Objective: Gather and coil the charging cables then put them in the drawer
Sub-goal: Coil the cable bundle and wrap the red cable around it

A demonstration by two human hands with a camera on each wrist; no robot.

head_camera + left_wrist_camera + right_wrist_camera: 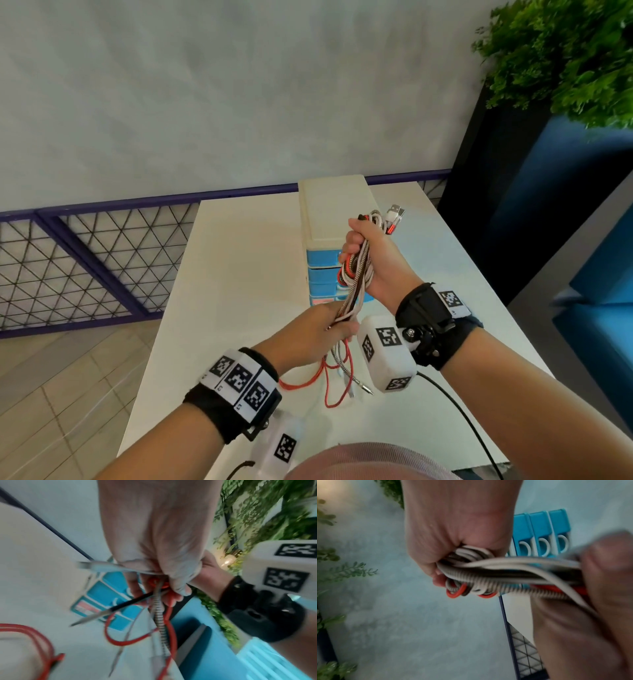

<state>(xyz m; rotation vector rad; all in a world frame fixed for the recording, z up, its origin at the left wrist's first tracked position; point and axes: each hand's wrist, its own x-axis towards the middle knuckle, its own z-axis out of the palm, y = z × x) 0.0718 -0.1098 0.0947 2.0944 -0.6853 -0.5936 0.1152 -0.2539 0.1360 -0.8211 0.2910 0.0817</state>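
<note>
Both hands hold one bundle of cables (356, 274) in the air above a white table (239, 274), in front of a small drawer unit (329, 219) with blue drawer fronts.

Right hand (371, 260): raised, fingers curled tight into a fist around the looped upper part of the bundle. The right wrist view shows white, red and spring-wrapped loops packed inside the closed fingers. Metal plugs (395, 214) stick out above the fist.

Left hand (318, 334): lower and nearer the body, fingers closed around the straight strands that run down from the right fist. In the left wrist view the thumb and fingers pinch the strands together, with a white plug (96, 566) and a thin black-and-metal plug (109, 611) projecting to the side.

Below the left hand the loose ends hang free: a red cable (329, 380) curves in loops down to the tabletop, beside a spring-wrapped cable (346, 370) ending in a small metal tip.

The drawers of the unit appear closed. A green plant (561, 54) stands at upper right.
</note>
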